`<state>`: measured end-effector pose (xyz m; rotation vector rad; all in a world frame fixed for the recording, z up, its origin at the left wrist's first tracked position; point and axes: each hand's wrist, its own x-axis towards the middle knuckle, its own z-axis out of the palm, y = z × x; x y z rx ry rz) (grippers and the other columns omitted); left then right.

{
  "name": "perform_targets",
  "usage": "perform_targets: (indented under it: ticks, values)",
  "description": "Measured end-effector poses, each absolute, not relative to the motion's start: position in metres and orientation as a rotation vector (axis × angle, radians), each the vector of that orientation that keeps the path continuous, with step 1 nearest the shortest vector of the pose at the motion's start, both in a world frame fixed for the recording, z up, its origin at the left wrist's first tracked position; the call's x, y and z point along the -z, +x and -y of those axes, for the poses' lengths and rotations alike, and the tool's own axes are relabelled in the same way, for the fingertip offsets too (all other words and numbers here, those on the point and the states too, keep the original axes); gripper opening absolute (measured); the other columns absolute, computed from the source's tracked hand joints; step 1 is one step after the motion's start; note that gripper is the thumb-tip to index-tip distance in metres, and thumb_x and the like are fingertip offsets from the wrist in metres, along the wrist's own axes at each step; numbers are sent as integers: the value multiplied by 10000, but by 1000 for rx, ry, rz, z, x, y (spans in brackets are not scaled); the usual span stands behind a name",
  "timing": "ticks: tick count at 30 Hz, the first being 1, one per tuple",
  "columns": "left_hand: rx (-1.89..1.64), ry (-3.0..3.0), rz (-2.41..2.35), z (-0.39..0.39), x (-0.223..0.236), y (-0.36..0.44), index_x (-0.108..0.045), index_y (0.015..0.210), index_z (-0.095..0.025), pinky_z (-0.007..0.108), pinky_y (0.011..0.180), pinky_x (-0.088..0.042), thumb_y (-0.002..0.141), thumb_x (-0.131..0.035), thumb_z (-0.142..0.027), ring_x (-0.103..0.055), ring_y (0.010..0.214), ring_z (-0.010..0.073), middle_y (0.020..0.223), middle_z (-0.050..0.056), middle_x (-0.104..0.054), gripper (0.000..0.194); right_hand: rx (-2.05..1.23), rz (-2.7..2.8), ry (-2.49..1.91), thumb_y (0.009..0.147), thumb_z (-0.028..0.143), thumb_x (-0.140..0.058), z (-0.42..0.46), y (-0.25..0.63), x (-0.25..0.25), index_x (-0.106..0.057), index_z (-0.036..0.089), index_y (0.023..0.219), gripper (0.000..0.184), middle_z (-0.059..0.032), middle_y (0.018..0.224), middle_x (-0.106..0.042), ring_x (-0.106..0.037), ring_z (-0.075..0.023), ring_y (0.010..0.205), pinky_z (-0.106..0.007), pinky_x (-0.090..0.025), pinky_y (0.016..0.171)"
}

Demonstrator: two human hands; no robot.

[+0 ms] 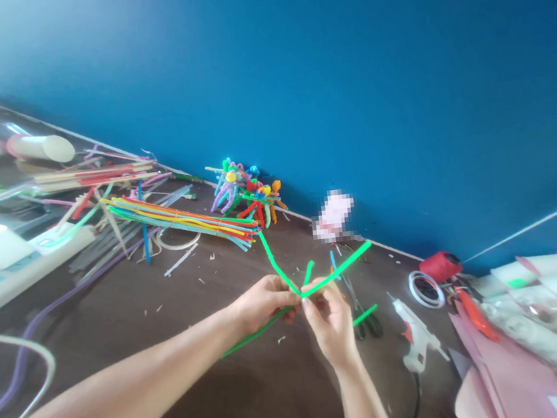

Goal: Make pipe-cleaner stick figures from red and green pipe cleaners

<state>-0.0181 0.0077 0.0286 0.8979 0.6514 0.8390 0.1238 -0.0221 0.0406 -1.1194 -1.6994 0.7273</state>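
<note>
Fuzzy bright-green craft stems (338,270) cross between a person's two hands above a dark brown counter (261,405), the left hand's (262,303) fingers and the right hand's (331,320) fingers pinched on them where they meet. At right, clear plastic packaging (528,328) lies beside pink sheets (511,370), its contents too blurred to identify. A white hot-glue gun (416,334) with a dark cord and dark-handled scissors (368,326) lie near the right hand; a red spool (440,266) sits beside white rings (426,289). Beyond the left hand, a bundle of multicoloured fuzzy stems (184,220) stretches toward small, curly, multicoloured fuzzy figures (251,192) near the foot of a plain blue wall (346,94). White scraps dot the counter.
</note>
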Motion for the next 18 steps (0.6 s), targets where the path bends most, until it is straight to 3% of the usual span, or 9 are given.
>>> perform_targets:
  ticks: [8, 14, 18]
  values:
    - [-897, 954, -673, -8, -25, -18, -588, 638, -96, 208, 493, -390, 601, -662, -260, -478, 459, 75, 519, -11, -534, 183, -284, 1964, -1162, 810, 189, -462, 23, 128, -51, -550, 189, 822, 90, -69, 882, -547, -506, -195, 882, -358, -405, 799]
    - [-1010, 1415, -878, -2, -30, -19, -594, 681, -115, 201, 498, -376, 700, -554, -248, -477, 517, 97, 563, 5, -536, 140, 30, 2035, -1288, 830, 196, -424, 30, 123, -54, -534, 178, 803, 115, -80, 802, -563, -517, -212, 816, -371, -405, 739]
    - [-1150, 1934, -1005, 4, -34, -23, -620, 688, -153, 221, 606, -391, 720, -506, -199, -509, 628, 127, 660, 42, -568, 127, -82, 1939, -1447, 806, 214, -443, 32, 120, -47, -527, 176, 727, 121, -67, 703, -564, -526, -202, 709, -327, -409, 657]
